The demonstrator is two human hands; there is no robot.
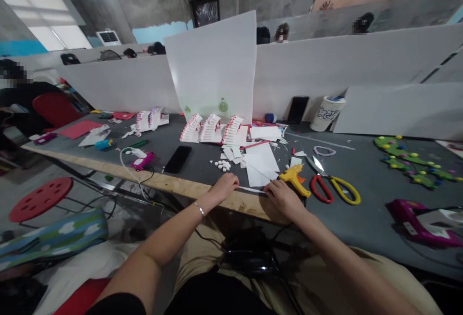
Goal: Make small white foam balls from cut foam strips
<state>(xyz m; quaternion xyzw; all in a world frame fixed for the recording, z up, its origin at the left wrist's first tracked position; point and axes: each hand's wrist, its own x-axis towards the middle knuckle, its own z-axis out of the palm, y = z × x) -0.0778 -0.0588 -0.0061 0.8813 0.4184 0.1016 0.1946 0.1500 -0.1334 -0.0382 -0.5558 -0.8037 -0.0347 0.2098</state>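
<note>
Currently we note a narrow white paper strip [251,189] at lower centre of the frame, long axis running sideways between the left hand [223,187] and right hand [284,199], which stand apart, fingers at its ends; any grip we cannot confirm.

Bare left hand [224,187] and right hand [284,199], thin silver bangle [198,208] at the left wrist, black sleeve [119,308] on the upper arm, loose khaki trousers [361,276] beneath a black top [217,298].
</note>
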